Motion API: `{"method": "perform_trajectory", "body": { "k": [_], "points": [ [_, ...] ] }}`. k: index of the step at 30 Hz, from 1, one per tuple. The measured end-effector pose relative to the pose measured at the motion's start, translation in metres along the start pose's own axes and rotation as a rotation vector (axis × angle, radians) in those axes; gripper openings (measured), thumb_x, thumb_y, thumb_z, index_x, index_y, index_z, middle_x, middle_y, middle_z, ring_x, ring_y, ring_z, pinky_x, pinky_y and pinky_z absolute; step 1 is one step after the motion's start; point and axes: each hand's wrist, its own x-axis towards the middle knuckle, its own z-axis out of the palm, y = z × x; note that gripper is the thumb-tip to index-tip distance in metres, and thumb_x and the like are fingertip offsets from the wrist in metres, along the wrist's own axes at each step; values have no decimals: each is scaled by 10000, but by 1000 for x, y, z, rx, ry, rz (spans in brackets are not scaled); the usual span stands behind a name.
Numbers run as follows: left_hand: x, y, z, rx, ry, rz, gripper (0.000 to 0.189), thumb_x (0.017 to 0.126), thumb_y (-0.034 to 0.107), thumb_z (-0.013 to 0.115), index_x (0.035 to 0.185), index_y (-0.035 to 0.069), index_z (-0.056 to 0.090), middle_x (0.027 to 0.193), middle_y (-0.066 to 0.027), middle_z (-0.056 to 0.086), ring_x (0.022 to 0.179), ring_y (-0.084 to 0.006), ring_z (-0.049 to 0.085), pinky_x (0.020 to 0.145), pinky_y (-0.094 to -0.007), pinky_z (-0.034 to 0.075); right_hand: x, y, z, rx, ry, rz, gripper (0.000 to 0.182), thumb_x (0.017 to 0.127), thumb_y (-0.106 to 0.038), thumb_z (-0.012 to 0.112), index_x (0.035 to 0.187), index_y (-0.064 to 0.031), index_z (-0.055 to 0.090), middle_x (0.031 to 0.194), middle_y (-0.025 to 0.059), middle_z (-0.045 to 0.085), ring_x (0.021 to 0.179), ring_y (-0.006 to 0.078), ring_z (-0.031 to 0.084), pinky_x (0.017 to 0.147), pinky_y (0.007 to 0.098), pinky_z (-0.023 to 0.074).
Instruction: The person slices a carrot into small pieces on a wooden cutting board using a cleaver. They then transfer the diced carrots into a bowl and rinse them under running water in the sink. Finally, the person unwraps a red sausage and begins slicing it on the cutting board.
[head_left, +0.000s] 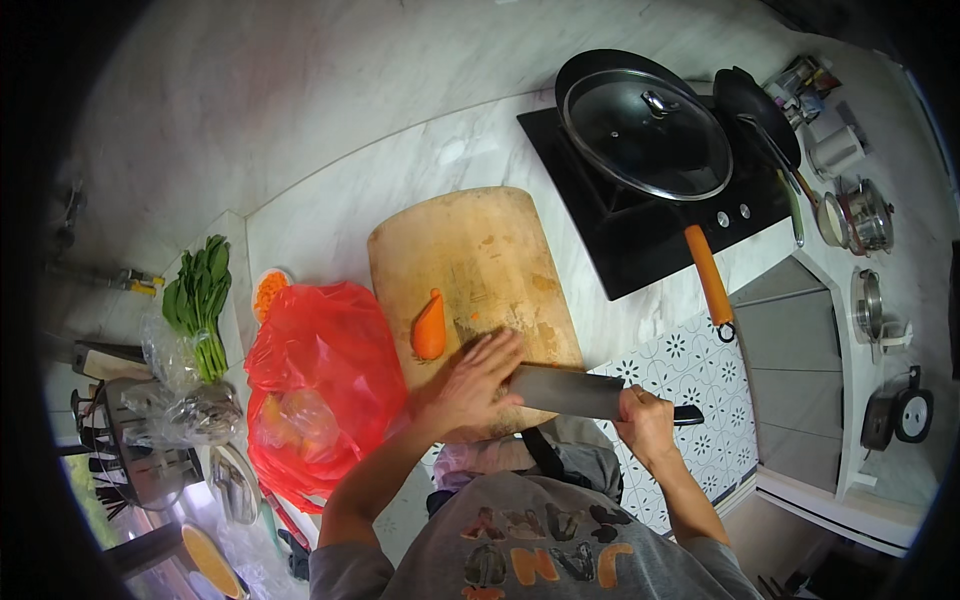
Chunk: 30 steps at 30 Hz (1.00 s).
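Observation:
A Chinese-style cleaver (570, 391) is in my right hand (646, 421), which grips it at the blade's heel with the black handle end sticking out behind. Its broad blade lies sideways over the near edge of a wooden cutting board (465, 232). My left hand (476, 386) is spread over the board, palm down and thumb apart, beside the blade's far end. Whether its fingers touch the steel I cannot tell. A peeled piece of carrot (430, 330) rests on the board, left of my left fingertips. Small orange bits (475, 316) lie near it.
A red plastic bag (322, 360) of produce sits against the board's left side. Behind it stand a bowl of diced carrot (270, 289) and leafy greens (202, 300). A lidded wok (645, 135) is on the black cooktop (630, 255), its orange handle (709, 274) jutting past the counter edge.

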Motion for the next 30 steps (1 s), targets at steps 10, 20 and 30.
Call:
{"method": "perform_trajectory", "body": {
  "k": [10, 20, 30],
  "points": [
    [25, -25, 49, -48, 510, -315, 337, 826, 0, 547, 1159, -50, 548, 1218, -170, 521, 1149, -346, 477, 979, -407, 417, 1, 11, 35, 1068, -116, 597, 49, 858, -22, 636, 877, 3, 598, 596, 12, 557, 460, 56, 453, 426, 231, 345],
    [4, 16, 59, -14, 546, -349, 427, 827, 38, 572, 1244, -30, 511, 1320, -175, 490, 1214, -365, 456, 1034, -431, 371, -1, 2, 100, 1216, -95, 693, 65, 903, -73, 597, 926, -19, 569, 589, 28, 564, 379, 75, 424, 352, 241, 315],
    [0, -2, 74, -101, 525, -306, 444, 917, 80, 469, 1323, -91, 421, 1392, -249, 411, 1323, -372, 363, 1110, -425, 289, 41, -82, 132, 1163, -91, 566, 94, 929, -65, 533, 998, -1, 535, 620, 39, 562, 465, 106, 502, 415, 266, 404]
  ]
}}
